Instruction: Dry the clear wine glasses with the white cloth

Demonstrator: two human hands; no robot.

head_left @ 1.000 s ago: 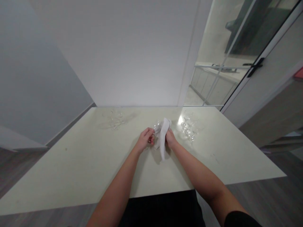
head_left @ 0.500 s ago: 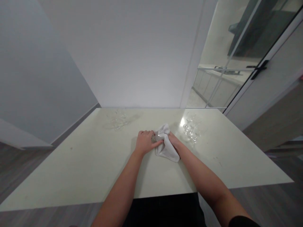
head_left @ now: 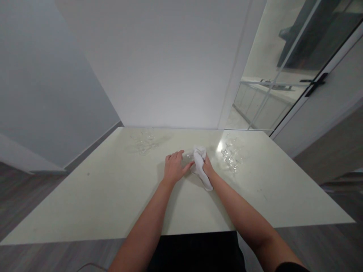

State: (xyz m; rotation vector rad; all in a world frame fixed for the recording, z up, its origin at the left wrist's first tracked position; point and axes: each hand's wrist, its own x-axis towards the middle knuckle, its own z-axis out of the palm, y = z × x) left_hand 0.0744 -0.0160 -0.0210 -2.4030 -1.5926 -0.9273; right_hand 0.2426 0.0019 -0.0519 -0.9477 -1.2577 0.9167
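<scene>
Between my hands, above the middle of the table, is a clear glass (head_left: 188, 155) lying sideways. My left hand (head_left: 175, 166) grips its left end, thumb below and fingers over the top. A white cloth (head_left: 200, 166) is bunched at the glass's right end, one corner hanging toward me. My right hand (head_left: 208, 166) is closed around the cloth; its fingers are mostly hidden behind it. Whether the cloth goes inside the glass I cannot tell.
Several clear glasses (head_left: 229, 156) stand close together right of my hands. Another group of clear glasses (head_left: 144, 141) is at the back left. The pale table (head_left: 99, 204) meets a white wall (head_left: 159, 83) behind; a glazed door (head_left: 266, 90) is at right.
The cloth has been drawn together more tightly around the glass's right end, and its hanging corner is narrower. My right hand has turned slightly. My left hand still holds the glass.
</scene>
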